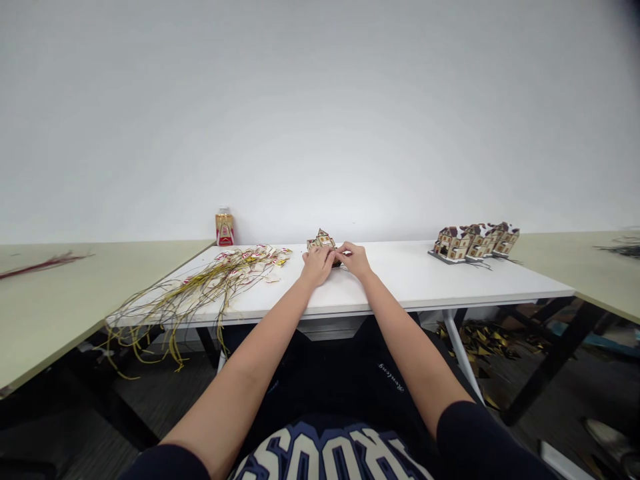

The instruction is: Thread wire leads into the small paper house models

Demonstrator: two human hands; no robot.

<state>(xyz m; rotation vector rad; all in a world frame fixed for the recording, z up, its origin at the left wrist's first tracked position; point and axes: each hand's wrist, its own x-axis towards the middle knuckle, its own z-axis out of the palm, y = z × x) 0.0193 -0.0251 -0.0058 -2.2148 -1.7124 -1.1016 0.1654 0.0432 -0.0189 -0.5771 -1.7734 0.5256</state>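
Note:
A small model house (321,237) with cream walls and brown trim stands on the white table (390,280) straight in front of me. My left hand (319,264) rests against its near side, fingers curled over it. From the right, my right hand (353,259) meets it with thumb and forefinger pinched together close to the left fingertips. Whatever sits in that pinch is too small to make out. Both hands hide the lower part of the house.
At left lies a tangled heap of yellow and dark wires (210,277) with small white and red tags, hanging over the front edge. Behind it stands a gold and red bottle (225,227). Several finished-looking model houses (475,243) stand in a row at right. Beige tables (605,267) flank both sides.

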